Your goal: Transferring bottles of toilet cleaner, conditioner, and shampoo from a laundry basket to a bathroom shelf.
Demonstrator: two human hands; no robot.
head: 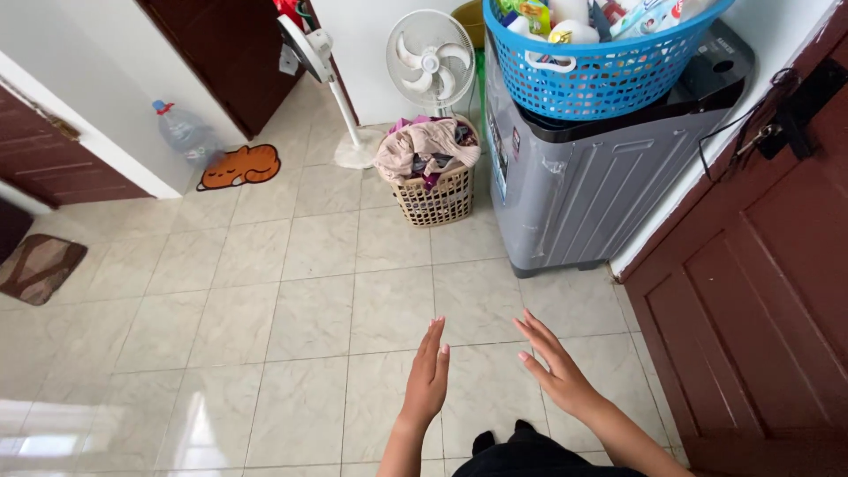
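Observation:
My left hand [427, 375] and my right hand [555, 367] are held out flat over the tiled floor, fingers extended and slightly apart, holding nothing. Ahead of them stands a grey top-loading washing machine [583, 194] with a blue plastic basket [601, 75] full of bottles and packets on its lid. To its left sits a woven laundry hamper [435, 199] heaped with clothes [426, 146]. Both hands are well short of these, about a tile or two away.
A dark wooden door [760, 309] fills the right side. A white standing fan [430, 57] is behind the hamper, a second fan [309, 49] leans by another dark door. A water jug [185, 132], an orange cat-shaped mat [240, 166] and a brown mat [40, 265] lie left.

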